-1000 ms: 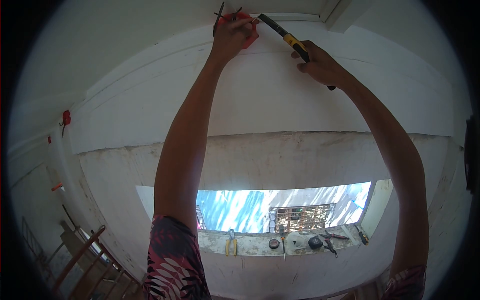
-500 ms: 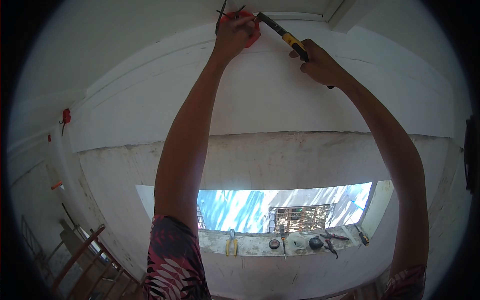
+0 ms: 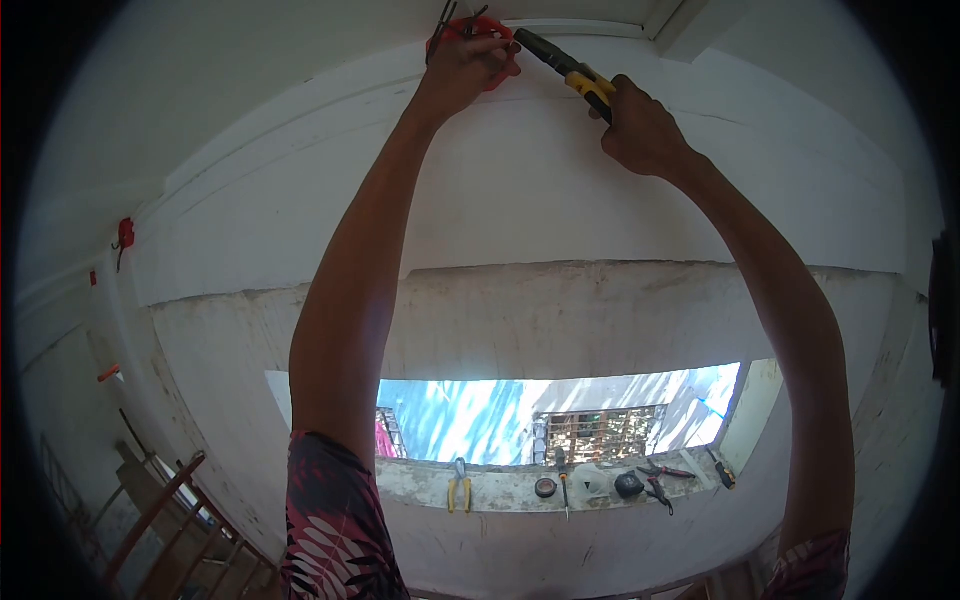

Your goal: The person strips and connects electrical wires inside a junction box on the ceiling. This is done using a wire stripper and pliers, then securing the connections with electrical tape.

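Observation:
Both my arms reach up to the ceiling. My left hand [image 3: 468, 65] presses on a round red ceiling box [image 3: 497, 35] with dark wires [image 3: 445, 15] sticking out of it. My right hand [image 3: 640, 125] grips the yellow and black handle of a tool [image 3: 565, 68]. The tool's dark tip touches the red box beside my left fingers. Most of the box is hidden behind my left hand.
Below, a window ledge [image 3: 500, 490] carries yellow-handled pliers [image 3: 459, 490], a tape roll [image 3: 546, 487], a screwdriver [image 3: 563, 478] and other hand tools. Another red box [image 3: 125, 235] sits on the ceiling at left. A wooden ladder [image 3: 160, 510] stands at lower left.
My right hand has slid up the tool handle toward the red box, and the tool lies flatter. The view has shifted slightly; my left hand stays on the box.

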Demonstrator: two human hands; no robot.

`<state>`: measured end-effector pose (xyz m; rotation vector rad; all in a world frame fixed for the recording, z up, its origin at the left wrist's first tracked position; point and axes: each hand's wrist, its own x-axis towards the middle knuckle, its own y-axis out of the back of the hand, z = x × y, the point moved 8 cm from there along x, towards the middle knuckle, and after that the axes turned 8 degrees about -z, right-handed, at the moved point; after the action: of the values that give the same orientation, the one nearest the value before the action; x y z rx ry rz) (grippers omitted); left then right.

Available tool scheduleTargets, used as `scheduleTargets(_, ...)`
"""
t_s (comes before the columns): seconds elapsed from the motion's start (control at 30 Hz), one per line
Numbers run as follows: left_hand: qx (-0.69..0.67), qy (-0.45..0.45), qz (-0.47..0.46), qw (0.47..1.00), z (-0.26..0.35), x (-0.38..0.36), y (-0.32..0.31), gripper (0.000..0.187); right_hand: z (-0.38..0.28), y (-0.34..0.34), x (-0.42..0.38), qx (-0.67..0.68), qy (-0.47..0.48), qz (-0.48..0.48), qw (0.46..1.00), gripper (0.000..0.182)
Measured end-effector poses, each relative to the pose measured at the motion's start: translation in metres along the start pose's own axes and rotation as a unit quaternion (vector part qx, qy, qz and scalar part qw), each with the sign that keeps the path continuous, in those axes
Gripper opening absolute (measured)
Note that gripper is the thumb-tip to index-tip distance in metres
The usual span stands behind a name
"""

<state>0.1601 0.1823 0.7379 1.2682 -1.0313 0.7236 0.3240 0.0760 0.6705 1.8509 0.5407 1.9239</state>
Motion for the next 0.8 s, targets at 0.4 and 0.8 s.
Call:
scheduleTargets(0.4, 0.054, 0.008, 0.024, 0.998, -0.005, 0.007, 0.002, 0.035, 0.012, 0.013, -0.024, 0.125, -0.059, -0.050, 0.989, 0.039)
scheduleTargets(0.8, 0.044, 0.013, -0.023, 0.999, 0.006, 0.000, -0.001, 0.037, -0.002, -0.026, -0.024, 0.637, 0.134, -0.281, 0.705, 0.040)
